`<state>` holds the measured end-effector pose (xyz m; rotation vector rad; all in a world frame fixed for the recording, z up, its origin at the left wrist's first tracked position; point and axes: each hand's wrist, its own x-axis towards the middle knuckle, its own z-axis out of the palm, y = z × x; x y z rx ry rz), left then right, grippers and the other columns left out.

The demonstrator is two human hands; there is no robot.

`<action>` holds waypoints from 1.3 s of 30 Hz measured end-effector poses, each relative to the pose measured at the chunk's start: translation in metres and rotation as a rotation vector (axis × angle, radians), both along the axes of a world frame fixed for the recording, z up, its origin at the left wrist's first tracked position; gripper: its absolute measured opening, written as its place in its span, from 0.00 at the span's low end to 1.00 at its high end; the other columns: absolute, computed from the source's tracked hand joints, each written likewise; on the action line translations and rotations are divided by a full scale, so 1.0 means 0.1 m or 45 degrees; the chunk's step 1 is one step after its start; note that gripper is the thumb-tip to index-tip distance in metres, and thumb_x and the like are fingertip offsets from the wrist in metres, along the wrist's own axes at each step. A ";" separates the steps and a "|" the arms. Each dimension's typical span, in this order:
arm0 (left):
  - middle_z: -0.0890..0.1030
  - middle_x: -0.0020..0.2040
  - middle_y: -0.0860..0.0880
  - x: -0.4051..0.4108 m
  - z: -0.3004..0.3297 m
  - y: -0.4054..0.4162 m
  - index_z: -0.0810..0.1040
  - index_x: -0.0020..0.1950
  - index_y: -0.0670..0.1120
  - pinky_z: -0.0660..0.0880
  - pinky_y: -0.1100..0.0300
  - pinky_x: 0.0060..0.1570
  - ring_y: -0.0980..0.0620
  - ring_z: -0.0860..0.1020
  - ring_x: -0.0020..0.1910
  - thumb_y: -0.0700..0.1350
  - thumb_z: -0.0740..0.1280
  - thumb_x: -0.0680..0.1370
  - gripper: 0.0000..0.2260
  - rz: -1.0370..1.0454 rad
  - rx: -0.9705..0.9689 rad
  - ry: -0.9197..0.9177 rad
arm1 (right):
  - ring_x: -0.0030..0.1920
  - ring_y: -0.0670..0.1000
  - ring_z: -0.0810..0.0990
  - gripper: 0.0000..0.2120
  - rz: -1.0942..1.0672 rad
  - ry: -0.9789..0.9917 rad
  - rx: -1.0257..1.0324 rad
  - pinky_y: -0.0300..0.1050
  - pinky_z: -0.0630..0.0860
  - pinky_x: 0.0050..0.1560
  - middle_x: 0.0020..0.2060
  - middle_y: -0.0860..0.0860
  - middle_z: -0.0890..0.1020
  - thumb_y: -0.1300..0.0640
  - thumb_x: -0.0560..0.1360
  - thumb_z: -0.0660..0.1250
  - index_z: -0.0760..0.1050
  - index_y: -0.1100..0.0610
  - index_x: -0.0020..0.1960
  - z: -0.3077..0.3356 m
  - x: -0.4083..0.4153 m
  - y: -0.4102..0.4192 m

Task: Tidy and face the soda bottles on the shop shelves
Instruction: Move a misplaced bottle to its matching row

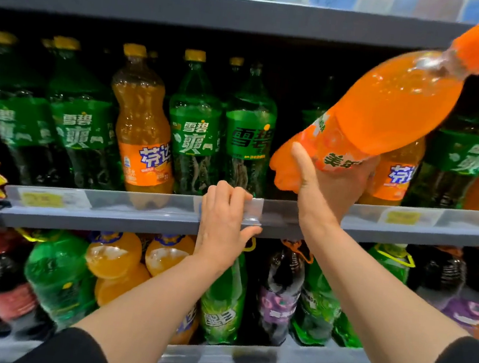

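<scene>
Two hands: right hand [332, 181] grips tilted orange bottle [384, 108], left hand [224, 221] seemingly clasps shelf edge [139, 208].

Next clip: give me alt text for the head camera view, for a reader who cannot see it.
The right hand grips a tilted orange soda bottle by its lower half in front of the middle shelf, cap pointing up and right. The left hand grips the shelf's front rail. Green and orange bottles stand on that shelf, with more bottles below.
</scene>
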<state>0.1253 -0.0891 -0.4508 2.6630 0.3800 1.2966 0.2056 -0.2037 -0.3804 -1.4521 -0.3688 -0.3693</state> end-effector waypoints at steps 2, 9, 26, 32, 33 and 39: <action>0.68 0.52 0.49 -0.10 0.04 0.00 0.73 0.58 0.46 0.72 0.50 0.51 0.49 0.68 0.51 0.51 0.80 0.65 0.27 -0.091 -0.046 0.095 | 0.57 0.44 0.71 0.39 -0.184 -0.164 0.107 0.28 0.64 0.62 0.58 0.48 0.73 0.45 0.61 0.80 0.64 0.52 0.64 0.07 -0.16 -0.12; 0.70 0.70 0.54 -0.60 0.59 -0.41 0.61 0.74 0.54 0.69 0.59 0.65 0.59 0.69 0.68 0.52 0.81 0.63 0.45 -0.674 -0.850 0.114 | 0.48 0.47 0.81 0.30 0.213 -0.181 -0.201 0.53 0.79 0.48 0.47 0.49 0.80 0.45 0.55 0.79 0.68 0.48 0.51 0.13 -0.85 -0.46; 0.83 0.54 0.48 -1.58 0.62 -0.30 0.71 0.64 0.48 0.79 0.50 0.54 0.50 0.82 0.53 0.47 0.80 0.60 0.35 -0.621 -1.407 -0.156 | 0.50 0.48 0.79 0.27 0.577 -0.070 -0.794 0.57 0.75 0.54 0.48 0.45 0.78 0.24 0.67 0.57 0.68 0.45 0.51 0.10 -1.78 -0.23; 0.84 0.50 0.45 -1.69 0.45 0.10 0.74 0.61 0.46 0.80 0.49 0.48 0.45 0.83 0.50 0.48 0.78 0.55 0.35 -0.595 -1.760 -0.348 | 0.49 0.48 0.81 0.23 0.792 -0.058 -0.644 0.58 0.78 0.51 0.46 0.48 0.83 0.32 0.75 0.56 0.77 0.50 0.49 0.08 -1.64 0.11; 0.84 0.51 0.43 -1.72 0.42 0.19 0.75 0.61 0.46 0.80 0.44 0.51 0.42 0.82 0.51 0.49 0.78 0.54 0.36 -0.559 -1.806 -0.392 | 0.49 0.49 0.81 0.19 0.776 -0.059 -0.652 0.57 0.78 0.52 0.45 0.49 0.82 0.38 0.78 0.57 0.77 0.51 0.49 0.07 -1.62 0.22; 0.82 0.54 0.42 -1.95 0.47 0.72 0.73 0.65 0.48 0.78 0.40 0.54 0.40 0.81 0.53 0.51 0.77 0.53 0.40 -0.488 -1.952 -0.607 | 0.51 0.49 0.77 0.13 0.515 -0.114 -0.781 0.41 0.70 0.48 0.49 0.50 0.79 0.52 0.78 0.65 0.74 0.57 0.60 0.12 -1.48 0.83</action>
